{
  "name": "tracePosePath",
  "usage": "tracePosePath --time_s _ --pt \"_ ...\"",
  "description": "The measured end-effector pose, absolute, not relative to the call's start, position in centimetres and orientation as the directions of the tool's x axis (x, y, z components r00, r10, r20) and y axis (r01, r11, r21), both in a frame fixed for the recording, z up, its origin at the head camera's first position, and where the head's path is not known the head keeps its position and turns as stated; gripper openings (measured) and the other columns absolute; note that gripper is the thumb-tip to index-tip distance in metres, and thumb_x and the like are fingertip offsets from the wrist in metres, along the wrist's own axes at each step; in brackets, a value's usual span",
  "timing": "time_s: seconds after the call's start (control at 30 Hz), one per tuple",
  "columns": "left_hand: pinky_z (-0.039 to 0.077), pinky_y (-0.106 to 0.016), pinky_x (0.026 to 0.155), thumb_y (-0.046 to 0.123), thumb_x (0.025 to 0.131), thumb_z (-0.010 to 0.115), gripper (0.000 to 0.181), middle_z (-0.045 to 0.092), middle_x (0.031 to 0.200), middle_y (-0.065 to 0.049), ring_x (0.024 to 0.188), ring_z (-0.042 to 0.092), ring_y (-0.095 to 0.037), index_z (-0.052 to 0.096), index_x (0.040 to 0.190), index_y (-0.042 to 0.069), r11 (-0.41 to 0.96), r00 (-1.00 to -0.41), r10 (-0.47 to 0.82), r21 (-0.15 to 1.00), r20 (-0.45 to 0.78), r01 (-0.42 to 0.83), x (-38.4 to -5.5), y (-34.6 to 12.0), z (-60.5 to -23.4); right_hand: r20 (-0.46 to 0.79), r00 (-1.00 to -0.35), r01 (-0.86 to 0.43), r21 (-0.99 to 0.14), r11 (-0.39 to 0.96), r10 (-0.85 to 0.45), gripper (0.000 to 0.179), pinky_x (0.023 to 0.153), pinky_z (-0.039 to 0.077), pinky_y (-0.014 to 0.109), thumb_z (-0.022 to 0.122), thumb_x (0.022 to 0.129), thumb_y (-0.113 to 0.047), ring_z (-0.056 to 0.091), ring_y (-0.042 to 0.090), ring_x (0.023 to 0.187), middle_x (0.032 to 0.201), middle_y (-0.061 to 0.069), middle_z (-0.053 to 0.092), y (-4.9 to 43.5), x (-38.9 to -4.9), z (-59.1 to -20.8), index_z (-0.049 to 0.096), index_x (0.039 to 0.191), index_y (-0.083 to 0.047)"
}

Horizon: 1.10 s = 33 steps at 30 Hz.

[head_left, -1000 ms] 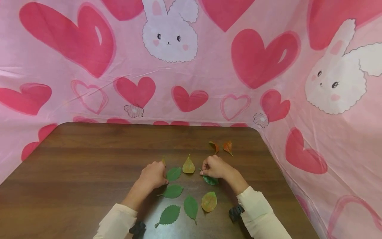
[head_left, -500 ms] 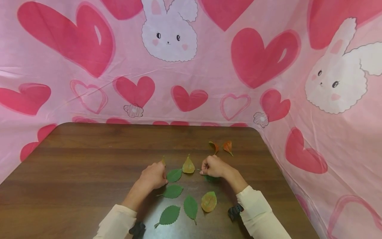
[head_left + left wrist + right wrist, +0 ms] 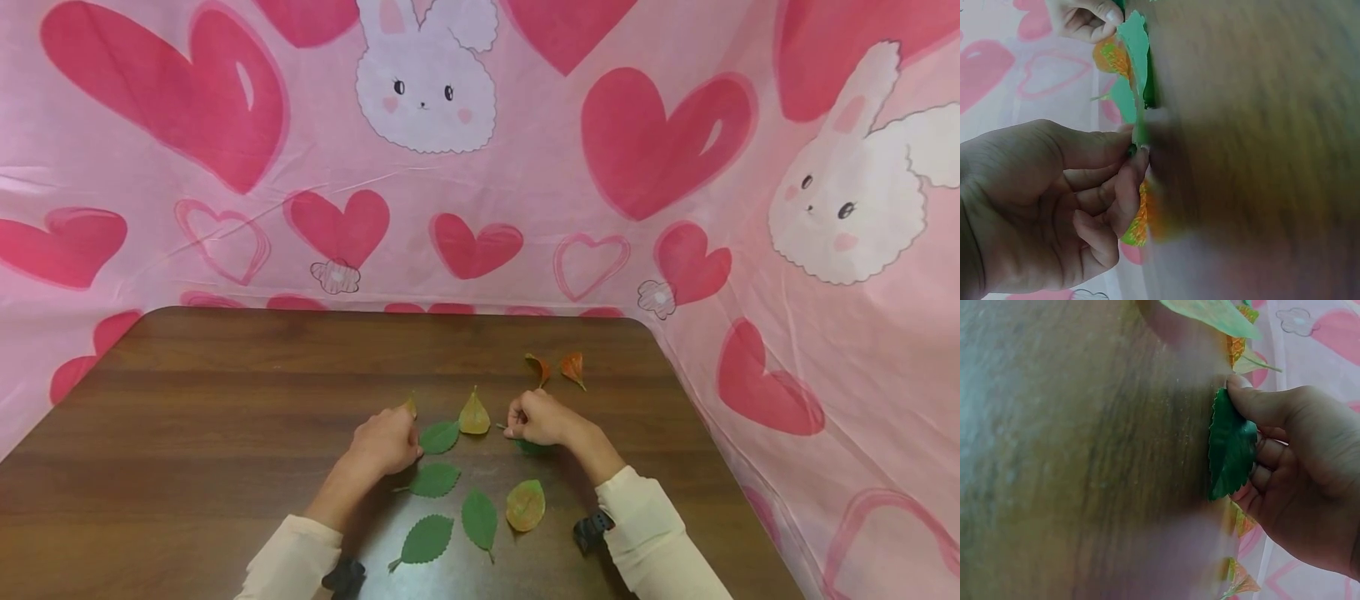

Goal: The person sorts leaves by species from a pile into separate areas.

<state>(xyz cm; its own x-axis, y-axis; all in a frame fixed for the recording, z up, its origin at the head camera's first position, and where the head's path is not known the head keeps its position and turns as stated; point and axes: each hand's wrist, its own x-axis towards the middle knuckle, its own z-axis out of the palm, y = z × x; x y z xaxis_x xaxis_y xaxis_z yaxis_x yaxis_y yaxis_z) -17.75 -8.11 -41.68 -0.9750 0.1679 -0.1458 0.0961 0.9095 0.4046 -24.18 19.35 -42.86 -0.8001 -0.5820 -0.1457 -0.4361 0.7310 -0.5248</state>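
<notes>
My left hand pinches one end of a green leaf between thumb and finger, low over the table. In the left wrist view this leaf stretches away from the fingertips. Just right of its far end, in the head view, lies a yellowish leaf. My right hand pinches a dark green serrated leaf near its stem end. From the head this leaf is mostly hidden under the hand. Part of another yellowish leaf peeks out beyond my left hand.
Nearer on the brown wooden table lie green leaves and a yellow-brown leaf. Two orange leaves lie beyond my right hand. A pink heart-printed cloth hangs behind the table.
The leaf in my right hand has turned further under the hand, so less of it shows. The left hand's leaf has shifted slightly right, toward the yellowish leaf.
</notes>
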Motion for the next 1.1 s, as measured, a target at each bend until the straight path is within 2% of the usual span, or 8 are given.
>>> tracePosePath --time_s 0.17,0.3,0.43,0.57,0.73,0.93,1.1 --pt "0.043 -0.033 0.056 0.016 0.087 0.078 0.034 0.063 0.069 0.005 0.065 0.056 -0.015 0.059 0.059 0.017 0.879 -0.977 0.178 0.465 -0.119 0.103 -17.8 -8.1 -41.6 -0.156 -0.794 -0.428 -0.543 0.722 -0.587 0.013 0.061 0.042 0.020 0.074 0.092 -0.013 0.048 0.004 0.064 0.070 -0.007 0.060 19.5 -24.1 -42.8 0.069 0.080 -0.013" --pt "0.047 -0.033 0.063 0.013 0.086 0.078 0.030 0.068 0.072 0.006 0.068 0.057 -0.014 0.064 0.060 0.016 0.839 -0.977 0.198 0.528 -0.073 0.131 -17.9 -8.0 -41.7 -0.160 -0.773 -0.433 -0.574 0.695 -0.614 0.004 0.066 0.044 0.020 0.069 0.096 -0.008 0.048 0.005 0.067 0.074 -0.004 0.062 19.7 -24.1 -42.8 0.073 0.094 -0.008" --pt "0.050 -0.035 0.069 0.012 0.083 0.081 0.024 0.071 0.071 0.006 0.068 0.058 -0.012 0.070 0.061 0.014 0.808 -0.976 0.215 0.568 -0.040 0.155 -17.9 -8.0 -41.7 -0.139 -0.761 -0.449 -0.592 0.670 -0.633 0.014 0.069 0.047 0.020 0.063 0.098 -0.004 0.053 0.003 0.073 0.083 0.001 0.070 19.8 -24.2 -42.8 0.074 0.106 -0.004" --pt "0.050 -0.034 0.069 0.012 0.081 0.083 0.022 0.069 0.067 0.006 0.067 0.056 -0.012 0.073 0.062 0.014 0.784 -0.976 0.213 0.604 -0.043 0.145 -17.8 -8.0 -41.6 -0.107 -0.764 -0.471 -0.582 0.663 -0.636 0.013 0.072 0.049 0.020 0.063 0.097 -0.002 0.057 0.002 0.078 0.088 0.002 0.075 19.8 -24.1 -42.6 0.075 0.099 -0.006" --pt "0.048 -0.031 0.068 0.012 0.080 0.084 0.022 0.067 0.062 0.007 0.066 0.055 -0.011 0.073 0.062 0.014 0.759 -0.975 0.215 0.638 -0.054 0.132 -17.8 -7.9 -41.7 -0.085 -0.761 -0.486 -0.581 0.653 -0.643 0.012 0.072 0.048 0.021 0.065 0.094 -0.002 0.053 0.005 0.077 0.087 0.000 0.073 19.9 -24.1 -42.3 0.075 0.092 -0.008" --pt "0.047 -0.028 0.065 0.011 0.080 0.085 0.021 0.068 0.062 0.006 0.064 0.055 -0.009 0.073 0.063 0.013 0.729 -0.973 0.225 0.671 -0.051 0.133 -17.9 -7.9 -41.7 -0.057 -0.756 -0.493 -0.605 0.625 -0.652 0.011 0.073 0.050 0.021 0.066 0.094 -0.003 0.055 0.005 0.078 0.089 0.003 0.076 20.2 -24.2 -41.7 0.077 0.094 -0.006" --pt "0.044 -0.025 0.060 0.010 0.080 0.085 0.017 0.069 0.064 0.003 0.063 0.053 -0.009 0.074 0.067 0.009 0.693 -0.968 0.242 0.709 -0.064 0.126 -18.1 -8.1 -41.6 -0.048 -0.778 -0.452 -0.650 0.611 -0.626 0.008 0.070 0.050 0.020 0.069 0.094 -0.006 0.057 0.003 0.075 0.089 0.004 0.077 20.7 -24.4 -41.0 0.077 0.095 -0.005"
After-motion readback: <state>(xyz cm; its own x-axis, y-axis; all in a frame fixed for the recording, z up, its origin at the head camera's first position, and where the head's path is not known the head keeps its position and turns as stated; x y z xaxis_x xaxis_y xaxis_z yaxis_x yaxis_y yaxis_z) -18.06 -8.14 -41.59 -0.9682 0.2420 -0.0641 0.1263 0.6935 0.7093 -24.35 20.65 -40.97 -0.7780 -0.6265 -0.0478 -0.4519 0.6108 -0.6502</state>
